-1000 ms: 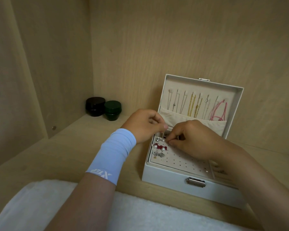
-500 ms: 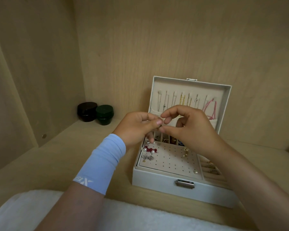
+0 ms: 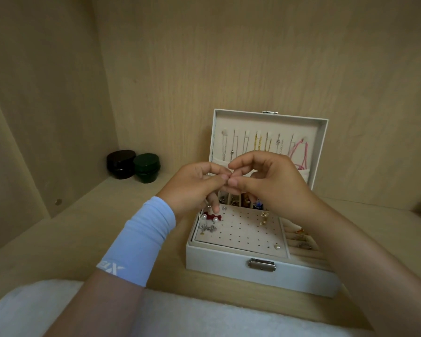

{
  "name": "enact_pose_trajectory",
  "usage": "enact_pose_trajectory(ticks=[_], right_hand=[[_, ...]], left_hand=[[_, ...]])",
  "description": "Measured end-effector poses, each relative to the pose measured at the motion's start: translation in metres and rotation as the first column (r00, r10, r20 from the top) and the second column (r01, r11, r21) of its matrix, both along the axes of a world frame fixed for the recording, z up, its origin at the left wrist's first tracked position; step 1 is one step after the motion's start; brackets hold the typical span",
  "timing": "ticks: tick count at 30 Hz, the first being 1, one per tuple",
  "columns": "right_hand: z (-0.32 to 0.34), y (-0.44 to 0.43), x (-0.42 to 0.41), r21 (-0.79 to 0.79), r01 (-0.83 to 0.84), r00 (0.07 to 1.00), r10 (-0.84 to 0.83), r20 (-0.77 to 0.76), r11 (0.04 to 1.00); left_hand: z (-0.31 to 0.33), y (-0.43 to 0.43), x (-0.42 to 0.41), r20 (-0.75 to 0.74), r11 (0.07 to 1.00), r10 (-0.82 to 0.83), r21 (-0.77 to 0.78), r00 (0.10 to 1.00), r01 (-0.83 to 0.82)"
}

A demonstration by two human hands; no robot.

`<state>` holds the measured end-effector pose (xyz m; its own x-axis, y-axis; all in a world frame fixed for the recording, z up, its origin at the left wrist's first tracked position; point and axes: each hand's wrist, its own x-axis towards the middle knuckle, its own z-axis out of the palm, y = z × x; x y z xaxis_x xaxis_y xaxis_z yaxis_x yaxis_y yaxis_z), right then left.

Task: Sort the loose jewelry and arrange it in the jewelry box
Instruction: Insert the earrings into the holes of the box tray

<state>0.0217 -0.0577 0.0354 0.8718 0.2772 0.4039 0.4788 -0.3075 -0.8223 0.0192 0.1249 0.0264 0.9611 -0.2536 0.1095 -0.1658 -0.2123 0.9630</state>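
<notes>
Two grips, one small piece

Hidden between pinching fingertips, a small piece hangs above the open jewelry box. Left hand and right hand both grip it; lowering it near the holed panel before release seems wise.

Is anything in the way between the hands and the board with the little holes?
Nothing visible. The left hand and right hand are just above the hole board, whose middle holes are free.

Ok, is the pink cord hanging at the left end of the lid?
No, the pink cord hangs at the right end of the open lid, with the gold chains nearer the middle.
</notes>
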Motion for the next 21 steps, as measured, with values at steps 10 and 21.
enact_pose_trajectory(ticks=[10,21], right_hand=[[0.007,0.005,-0.007,0.148,0.083,0.986,-0.059,-0.157,0.985],[-0.008,0.007,0.000,-0.182,0.281,0.956,-0.257,0.142,0.942]], left_hand=[[-0.004,0.003,0.003,0.219,0.996,0.084,-0.047,0.972,-0.075],[-0.014,0.005,0.009,0.336,0.975,0.076,0.173,0.939,-0.141]])
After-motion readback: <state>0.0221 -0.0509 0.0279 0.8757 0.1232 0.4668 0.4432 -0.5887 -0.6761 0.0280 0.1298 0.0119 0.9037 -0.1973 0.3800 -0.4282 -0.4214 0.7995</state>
